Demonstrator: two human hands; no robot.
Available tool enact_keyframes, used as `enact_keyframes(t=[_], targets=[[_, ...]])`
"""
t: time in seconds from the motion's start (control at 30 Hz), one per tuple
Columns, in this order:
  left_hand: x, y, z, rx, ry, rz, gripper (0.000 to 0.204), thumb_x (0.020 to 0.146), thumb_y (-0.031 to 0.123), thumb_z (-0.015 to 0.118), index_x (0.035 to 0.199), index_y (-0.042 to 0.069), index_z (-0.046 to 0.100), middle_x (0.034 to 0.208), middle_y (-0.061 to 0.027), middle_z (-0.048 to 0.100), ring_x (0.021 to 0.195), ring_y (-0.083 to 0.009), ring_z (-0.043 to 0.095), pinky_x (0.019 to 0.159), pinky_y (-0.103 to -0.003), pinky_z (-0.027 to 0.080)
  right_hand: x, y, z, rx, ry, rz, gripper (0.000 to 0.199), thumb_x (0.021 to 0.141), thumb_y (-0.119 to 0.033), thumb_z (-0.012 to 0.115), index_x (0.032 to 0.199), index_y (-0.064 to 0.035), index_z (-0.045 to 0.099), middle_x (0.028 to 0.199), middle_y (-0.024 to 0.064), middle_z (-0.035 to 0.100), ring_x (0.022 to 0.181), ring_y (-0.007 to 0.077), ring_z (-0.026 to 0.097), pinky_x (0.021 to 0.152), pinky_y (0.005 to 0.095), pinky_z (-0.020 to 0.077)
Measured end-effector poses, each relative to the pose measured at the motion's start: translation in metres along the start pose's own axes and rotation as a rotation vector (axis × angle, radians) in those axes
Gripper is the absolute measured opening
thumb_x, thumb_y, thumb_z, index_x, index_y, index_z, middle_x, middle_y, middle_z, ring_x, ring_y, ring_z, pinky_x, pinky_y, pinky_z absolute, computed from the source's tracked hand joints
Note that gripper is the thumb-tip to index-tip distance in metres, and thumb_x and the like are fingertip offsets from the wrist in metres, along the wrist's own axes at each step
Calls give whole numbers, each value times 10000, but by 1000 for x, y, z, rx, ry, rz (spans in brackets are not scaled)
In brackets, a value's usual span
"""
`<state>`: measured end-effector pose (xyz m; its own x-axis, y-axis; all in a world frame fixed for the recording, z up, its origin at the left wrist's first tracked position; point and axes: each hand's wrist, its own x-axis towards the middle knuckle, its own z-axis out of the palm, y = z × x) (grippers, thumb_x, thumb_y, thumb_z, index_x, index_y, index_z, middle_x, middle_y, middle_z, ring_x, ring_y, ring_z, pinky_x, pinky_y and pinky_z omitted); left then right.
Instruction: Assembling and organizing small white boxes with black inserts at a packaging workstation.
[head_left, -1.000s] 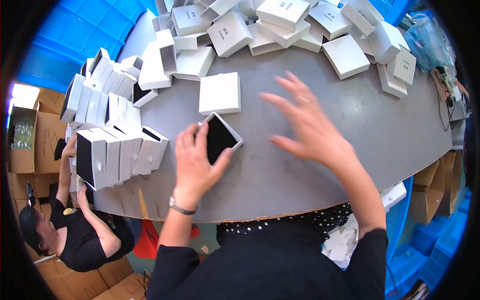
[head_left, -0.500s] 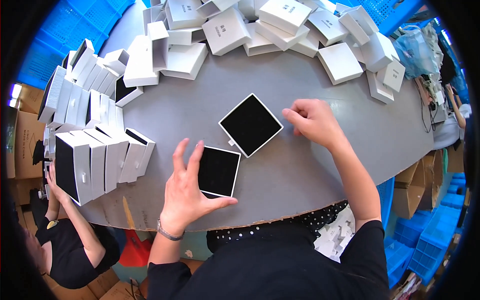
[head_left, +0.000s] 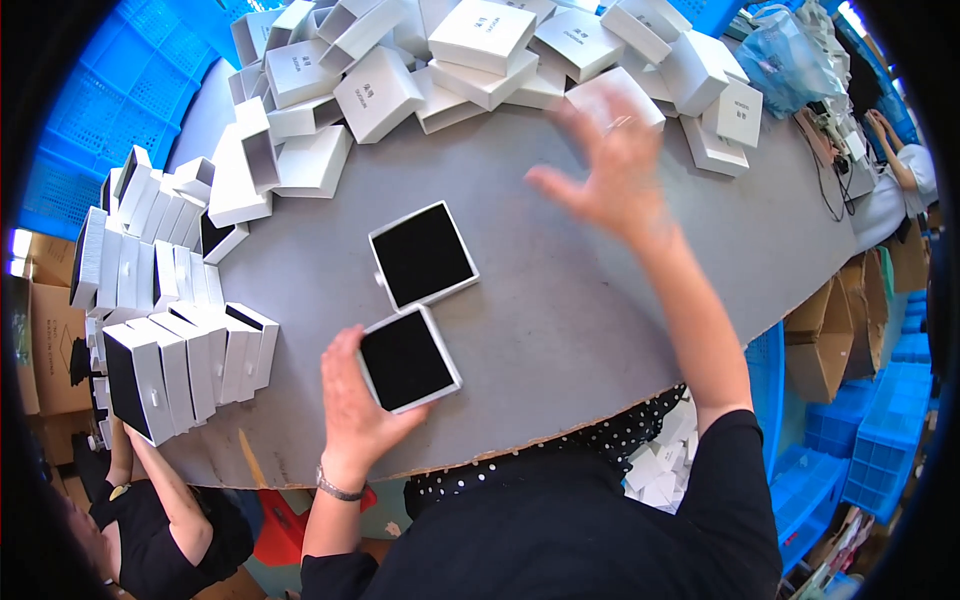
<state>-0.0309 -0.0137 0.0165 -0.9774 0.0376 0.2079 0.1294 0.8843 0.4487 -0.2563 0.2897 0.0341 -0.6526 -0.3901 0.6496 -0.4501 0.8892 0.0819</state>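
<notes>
My left hand [head_left: 362,412] grips the near corner of a shallow white box tray [head_left: 408,360] with a black inside, thumb along its near edge and fingers at its left side. Just beyond it, touching or nearly touching, lies a second white tray [head_left: 424,255], also black inside, with a small pull tab on its left side. My right hand [head_left: 615,170] is stretched out over the far right of the table, blurred, with fingers spread. It partly covers a white box sleeve [head_left: 640,105] at the near edge of a pile; whether it touches that sleeve I cannot tell.
White box sleeves [head_left: 375,95] are heaped along the far edge of the grey table [head_left: 560,330]. Rows of upright trays [head_left: 180,365] stand at the left. Blue crates [head_left: 120,110] rise behind them. A co-worker's arm [head_left: 165,480] reaches in at lower left.
My right hand has moved away from me toward the sleeves and opened. My left hand has closed on the near tray. Both trays sit turned and further left in view; the view itself has shifted.
</notes>
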Motion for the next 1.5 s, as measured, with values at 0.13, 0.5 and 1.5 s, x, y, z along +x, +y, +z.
enact_keyframes(t=[0.13,0.5,1.5], targets=[[19,-10,-5,158,31,-12,1056,619,353,934,1445,-32,399,1373,-241,495,1325,-421,431,1130,-519,354,-31,105,27,-160,-16,221,753,753,-552,781,1374,-167,597,1304,179,611,1102,314,639,914,443,525],[129,3,-7,133,-198,339,923,672,315,882,1485,133,485,1563,-221,375,1451,-446,330,1196,-523,305,-80,27,-76,476,-405,336,367,890,-379,645,957,-24,707,776,201,675,663,364,646,581,415,507],[126,52,43,-233,-342,321,971,671,233,878,1472,-12,387,1444,-218,443,1362,-386,459,1142,-418,402,-129,-12,-93,550,-394,139,865,592,-227,880,1410,-217,600,1434,197,474,1292,428,441,1122,515,383]])
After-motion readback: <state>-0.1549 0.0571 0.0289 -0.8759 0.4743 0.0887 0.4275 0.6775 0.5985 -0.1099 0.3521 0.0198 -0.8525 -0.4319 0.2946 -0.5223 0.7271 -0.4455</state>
